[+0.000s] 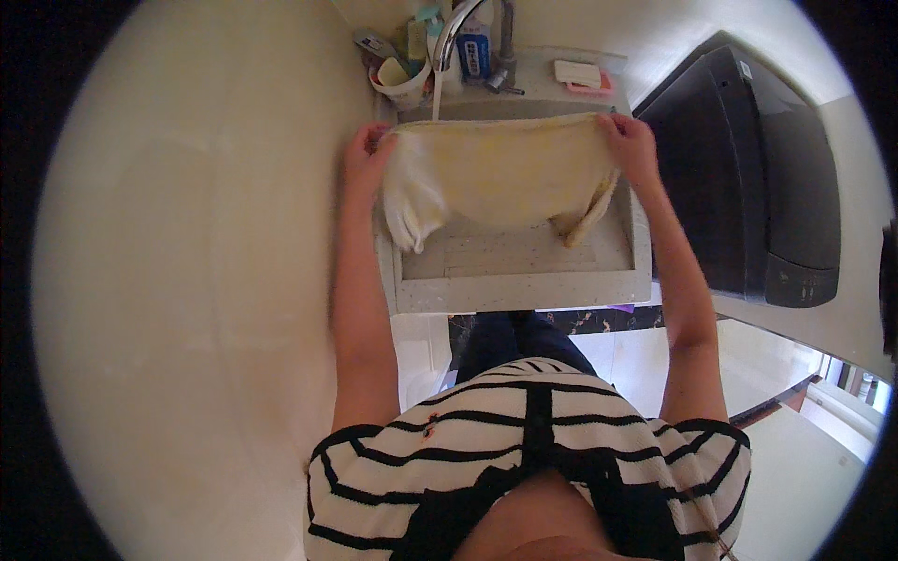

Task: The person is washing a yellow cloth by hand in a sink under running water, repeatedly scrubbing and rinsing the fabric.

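A wet, pale yellow cloth (515,168), which looks like a towel, is stretched sideways above a speckled stone laundry sink (519,287). My left hand (368,158) pinches its upper left corner, and my right hand (629,144) grips the upper right corner. The top edge runs nearly straight between them, while both lower ends hang down bunched. Water runs from a curved chrome faucet (449,42) and meets the cloth's top edge near its left end. The lower part of the sink's ribbed floor shows beneath the cloth.
Behind the sink's left corner stands a white tub (403,91) holding brushes and other items, beside a bottle with a blue label (475,52). A bar of soap (577,73) lies at a pink dish (596,85). A pale wall rises close at left; a dark appliance (744,175) stands right.
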Action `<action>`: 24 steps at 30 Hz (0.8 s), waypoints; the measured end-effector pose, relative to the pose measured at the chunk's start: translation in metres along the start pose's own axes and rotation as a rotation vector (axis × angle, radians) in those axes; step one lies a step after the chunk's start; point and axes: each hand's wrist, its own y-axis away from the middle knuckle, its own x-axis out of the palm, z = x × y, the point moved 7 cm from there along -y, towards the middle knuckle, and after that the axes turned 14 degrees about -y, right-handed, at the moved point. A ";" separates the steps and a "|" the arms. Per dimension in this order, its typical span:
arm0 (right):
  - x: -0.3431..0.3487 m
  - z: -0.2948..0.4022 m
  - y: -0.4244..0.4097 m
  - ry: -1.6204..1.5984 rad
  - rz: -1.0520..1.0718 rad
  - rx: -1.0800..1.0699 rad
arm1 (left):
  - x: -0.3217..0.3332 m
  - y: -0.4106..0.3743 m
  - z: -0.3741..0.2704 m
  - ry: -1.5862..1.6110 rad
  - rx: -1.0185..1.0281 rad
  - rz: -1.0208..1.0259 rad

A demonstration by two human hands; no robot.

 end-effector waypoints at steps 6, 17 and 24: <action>0.116 -0.172 0.077 0.608 0.475 0.038 | 0.094 0.013 0.105 -0.736 0.225 -0.050; 0.151 -0.168 0.155 0.657 0.579 -0.231 | 0.137 0.105 0.143 -0.989 0.520 0.423; 0.109 -0.062 0.112 0.230 0.519 0.099 | 0.130 0.106 0.094 -0.750 0.052 0.721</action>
